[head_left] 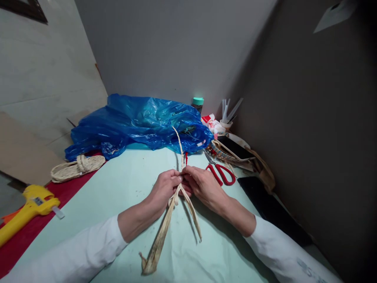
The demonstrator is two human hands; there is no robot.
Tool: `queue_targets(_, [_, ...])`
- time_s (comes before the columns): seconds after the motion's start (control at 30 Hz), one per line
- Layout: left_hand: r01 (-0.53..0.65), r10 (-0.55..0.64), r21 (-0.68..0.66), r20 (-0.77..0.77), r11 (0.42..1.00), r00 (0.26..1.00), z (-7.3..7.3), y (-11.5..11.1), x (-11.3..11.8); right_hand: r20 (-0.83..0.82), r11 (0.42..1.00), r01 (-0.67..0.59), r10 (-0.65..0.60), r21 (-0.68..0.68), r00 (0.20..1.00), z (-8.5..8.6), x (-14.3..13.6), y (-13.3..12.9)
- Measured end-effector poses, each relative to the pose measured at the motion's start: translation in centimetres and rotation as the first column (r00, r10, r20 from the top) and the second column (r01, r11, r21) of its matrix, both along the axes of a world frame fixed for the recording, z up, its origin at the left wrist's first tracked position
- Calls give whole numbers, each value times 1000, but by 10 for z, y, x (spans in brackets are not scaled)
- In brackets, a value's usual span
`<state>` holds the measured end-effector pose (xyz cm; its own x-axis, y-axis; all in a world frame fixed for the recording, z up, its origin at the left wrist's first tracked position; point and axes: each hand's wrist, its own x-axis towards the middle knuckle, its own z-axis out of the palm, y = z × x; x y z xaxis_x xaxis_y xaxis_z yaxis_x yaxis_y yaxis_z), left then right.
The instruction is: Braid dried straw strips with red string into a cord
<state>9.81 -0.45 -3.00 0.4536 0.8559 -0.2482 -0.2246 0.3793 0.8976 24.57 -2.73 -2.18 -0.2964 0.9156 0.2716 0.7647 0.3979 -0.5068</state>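
Paper, pale green, covers the table under my arms, with a red cloth showing at its left edge. Behind it a blue bag lies crumpled against the wall. On the cloth sits a yellow glue gun, and beyond it a coil of pale cord. Red scissors lie just right of my hands.

My left hand and right hand meet above the middle of the paper, fingers of both pressed together, pinching the husk strips where they cross. One strip rises toward the bag; the others trail down to the paper near me. A bit of red thread shows just above my fingers.

The strips look light, dry and limp, likely to tear if tugged, so I judge the crossing the best place to grip.
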Motion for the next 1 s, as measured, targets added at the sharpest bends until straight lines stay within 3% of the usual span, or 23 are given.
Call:
queue_targets(0.13, [-6, 6, 15, 25, 1000, 1000, 1, -2, 0, 37, 998, 31, -29, -53, 999, 2, -3, -4])
queue_targets(0.33, [3, -6, 57, 49, 998, 999, 0, -1, 0, -65, 1000, -17, 15, -25, 998, 7, 3, -5])
queue_targets(0.63, [69, -43, 198, -133, 978, 990, -1, 4, 0, -28, 1000, 6, -5, 16, 1000, 8, 9, -4])
queue_targets(0.8, [62, -57, 76, -60, 995, 997, 3, 6, -1, -34, 999, -35, 36, 19, 999, 8, 9, -4])
queue_targets(1.0, [18, -17, 18, -39, 1000, 999, 4, 15, -3, 138, 996, -92, 89, 17, 986, 5, 6, -7])
